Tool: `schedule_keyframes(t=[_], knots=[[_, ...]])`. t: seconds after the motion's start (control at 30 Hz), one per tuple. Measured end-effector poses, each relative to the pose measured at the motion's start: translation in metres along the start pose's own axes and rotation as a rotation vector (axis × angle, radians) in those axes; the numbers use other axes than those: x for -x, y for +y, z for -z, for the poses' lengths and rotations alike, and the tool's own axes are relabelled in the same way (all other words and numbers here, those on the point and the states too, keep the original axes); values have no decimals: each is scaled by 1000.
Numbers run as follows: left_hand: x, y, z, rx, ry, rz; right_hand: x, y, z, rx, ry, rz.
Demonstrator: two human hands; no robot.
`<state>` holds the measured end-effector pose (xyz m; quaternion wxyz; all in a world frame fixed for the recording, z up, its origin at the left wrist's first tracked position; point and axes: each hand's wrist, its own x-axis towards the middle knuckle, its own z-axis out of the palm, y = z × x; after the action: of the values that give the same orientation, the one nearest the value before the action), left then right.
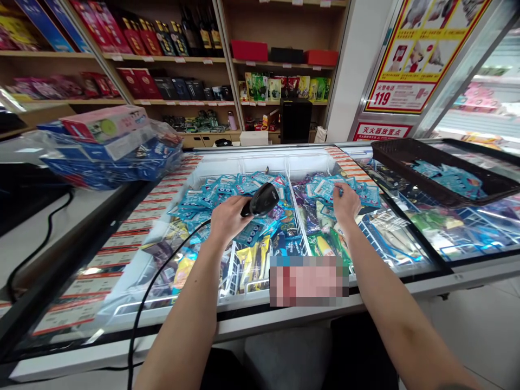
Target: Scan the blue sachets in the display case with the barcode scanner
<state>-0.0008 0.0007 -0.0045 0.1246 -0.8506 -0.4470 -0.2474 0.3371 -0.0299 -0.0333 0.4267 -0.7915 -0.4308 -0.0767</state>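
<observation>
My left hand (227, 219) is wrapped round the handle of a black barcode scanner (264, 199). The scanner's head points to the right, and its black cable (162, 265) trails down past my left forearm. Beneath it spreads a heap of small blue packets (219, 192). To the right, my right hand (346, 203) is closed, its thumb and fingers pinching a blue packet (325, 189) at the edge of a smaller pile. Part of that packet is hidden by my fingers.
The chest freezer (260, 327) holds bagged goods in white wire baskets (298, 216). A dark brown tray (390, 154) with more blue packets stands at the right. Plastic-wrapped boxes (109, 146) sit at the left. Stocked shelves (170, 57) line the back.
</observation>
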Motion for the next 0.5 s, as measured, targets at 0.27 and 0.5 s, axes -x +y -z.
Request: schedule_keyframes(t=[0.27,0.5], knots=[[0,0,-1,-48,10,1,-1,6,-5,149,-1,173],[1,-6,-4,-54,41,10,0,6,-3,217,75,125]])
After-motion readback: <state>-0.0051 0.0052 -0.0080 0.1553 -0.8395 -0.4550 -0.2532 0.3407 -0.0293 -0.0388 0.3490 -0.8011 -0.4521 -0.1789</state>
